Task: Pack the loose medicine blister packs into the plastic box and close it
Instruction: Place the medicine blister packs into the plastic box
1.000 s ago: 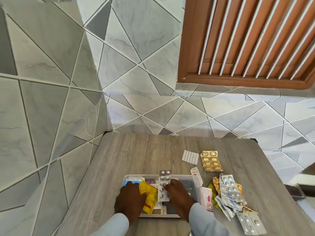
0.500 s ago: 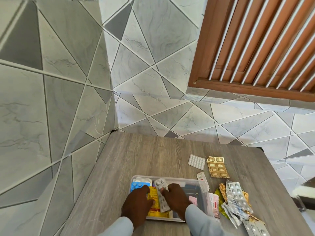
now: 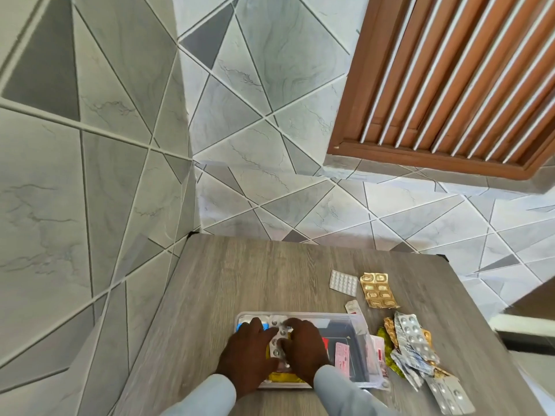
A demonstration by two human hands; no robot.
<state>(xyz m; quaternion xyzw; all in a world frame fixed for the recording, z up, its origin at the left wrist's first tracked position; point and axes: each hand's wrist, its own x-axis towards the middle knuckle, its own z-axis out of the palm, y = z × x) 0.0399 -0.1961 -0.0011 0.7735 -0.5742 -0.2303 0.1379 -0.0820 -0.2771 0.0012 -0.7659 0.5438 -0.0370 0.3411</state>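
A clear plastic box (image 3: pixel 357 322) sits open on the wooden table (image 3: pixel 240 280) near its front edge. Both hands are inside it, at its left half. My left hand (image 3: pixel 247 352) and my right hand (image 3: pixel 303 346) press a silver blister pack (image 3: pixel 277 340) flat onto a yellow pack (image 3: pixel 282 378) in the box. A blue pack (image 3: pixel 240 326) shows under my left fingers. A pink pack (image 3: pixel 342 357) lies in the box's right half. Loose packs lie to the right: a silver and gold heap (image 3: pixel 414 346), a gold pack (image 3: pixel 378 289), a white pack (image 3: pixel 344 282).
Tiled walls meet in a corner behind the table's far left. A brown slatted shutter (image 3: pixel 450 79) hangs at the upper right. More silver packs (image 3: pixel 450 394) lie by the table's front right edge. A small pack (image 3: pixel 353 307) leans against the box's far right corner.
The silver blister pack stood upright in my right hand, then tilted down; now it lies flat in the box under both hands. The camera view has shifted slightly to the left.
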